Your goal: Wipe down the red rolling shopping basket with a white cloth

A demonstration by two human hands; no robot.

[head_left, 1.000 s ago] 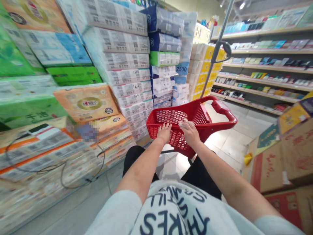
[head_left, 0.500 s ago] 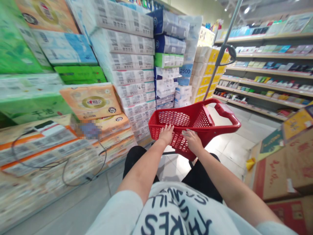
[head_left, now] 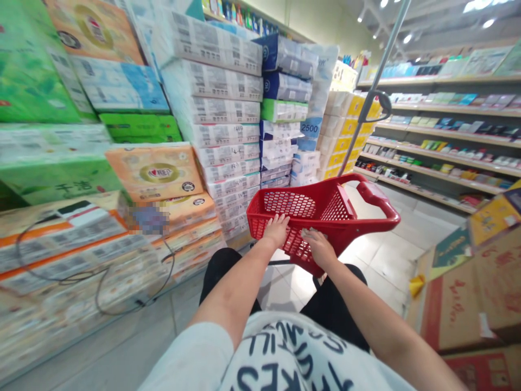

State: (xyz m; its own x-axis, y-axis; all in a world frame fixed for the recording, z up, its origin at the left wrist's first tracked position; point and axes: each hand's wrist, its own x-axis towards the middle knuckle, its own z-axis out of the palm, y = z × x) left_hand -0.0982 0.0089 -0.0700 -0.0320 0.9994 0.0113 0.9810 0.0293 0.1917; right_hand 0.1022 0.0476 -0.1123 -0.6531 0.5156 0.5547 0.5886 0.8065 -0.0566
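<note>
In front of my knees stands a red plastic shopping basket [head_left: 354, 231] with perforated sides and a handle at its right end. My left hand [head_left: 277, 230] lies on its near rim, fingers stretched over the edge and holding nothing. To the right of it, my right hand [head_left: 321, 247] is at the outside of the near wall, its fingers bent. A small greyish-white scrap [head_left: 308, 233] shows at those fingertips, too small to name. Part of the basket's interior is visible; the near wall and my hands hide some of its floor.
Tall stacks of wrapped tissue packs [head_left: 223, 81] rise at the left and ahead. A black cable [head_left: 101, 274] trails over the packs at left. Cardboard boxes [head_left: 456, 293] flank my right. A metal pole [head_left: 366, 103] stands behind the basket, with stocked shelves [head_left: 443, 130] beyond.
The whole view has shifted slightly, so the basket and stacks sit a little lower in the picture. Both hands keep nearly the same places at the basket's near side.
</note>
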